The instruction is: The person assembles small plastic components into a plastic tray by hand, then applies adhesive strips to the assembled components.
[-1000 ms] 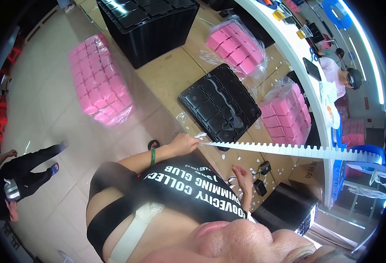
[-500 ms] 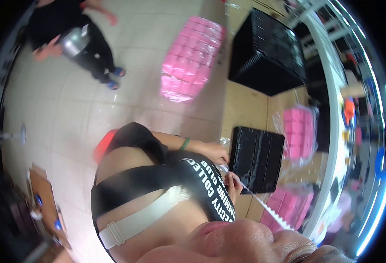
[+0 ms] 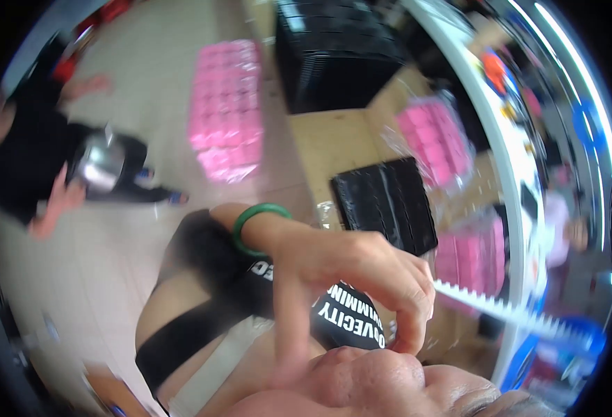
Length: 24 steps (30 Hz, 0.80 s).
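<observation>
My left hand [image 3: 368, 267], with a green bangle [image 3: 264, 212] on its wrist, is raised close to the camera. Its fingers curl together at the end of a long white toothed strip [image 3: 508, 309], which stretches off toward the lower right. Just beyond the hand lies a glossy black tufted cushion-like block [image 3: 386, 198]. No part of my right hand can be made out; it may be hidden behind the left one.
Film-wrapped pink tufted blocks stand on the floor [image 3: 226, 111] and beside the bench [image 3: 435, 142]. A large black tufted box [image 3: 334, 59] rests on brown board [image 3: 334, 146]. A white-edged bench [image 3: 490, 118] curves along the right. At left, a person in black [image 3: 35, 160] carries a silvery rounded object [image 3: 103, 163].
My left hand has risen from beside the black block toward the camera. The strip's held end has moved up and right. My right hand has gone out of sight. The view has turned.
</observation>
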{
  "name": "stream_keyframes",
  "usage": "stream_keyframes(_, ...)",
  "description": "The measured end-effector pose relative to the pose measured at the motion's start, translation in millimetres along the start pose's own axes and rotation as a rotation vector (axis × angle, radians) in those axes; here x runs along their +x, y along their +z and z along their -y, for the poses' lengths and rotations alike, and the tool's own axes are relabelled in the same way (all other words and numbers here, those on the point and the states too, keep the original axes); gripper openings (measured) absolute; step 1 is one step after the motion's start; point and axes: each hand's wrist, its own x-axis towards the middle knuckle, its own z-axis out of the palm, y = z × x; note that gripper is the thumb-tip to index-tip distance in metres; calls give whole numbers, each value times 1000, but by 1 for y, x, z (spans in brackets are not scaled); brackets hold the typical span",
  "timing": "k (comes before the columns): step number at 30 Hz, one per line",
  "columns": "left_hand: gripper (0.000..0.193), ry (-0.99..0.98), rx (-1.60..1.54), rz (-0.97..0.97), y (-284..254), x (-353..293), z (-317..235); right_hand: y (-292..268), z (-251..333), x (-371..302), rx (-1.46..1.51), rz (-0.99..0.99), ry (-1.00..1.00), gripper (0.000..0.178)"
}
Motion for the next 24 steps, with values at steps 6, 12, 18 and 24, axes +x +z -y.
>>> stream_keyframes(6, 62, -66, -389, 237, -9, 34, 52, 15, 40, -13, -118, -154, 53, 37)
stream_keyframes(12, 58, -202, -319, 115, -28, 74, 106, -11, 44, -15, -175, -172, 85, 35)
stream_keyframes(18, 75, -244, 503, -557, -257, 188, 201, -32, -26, 6, -166, -339, -61, 38)
stream_keyframes(24, 39, -516, 1036, -826, -428, 260, 233, -61, -27, 2, 26, -370, -19, 27)
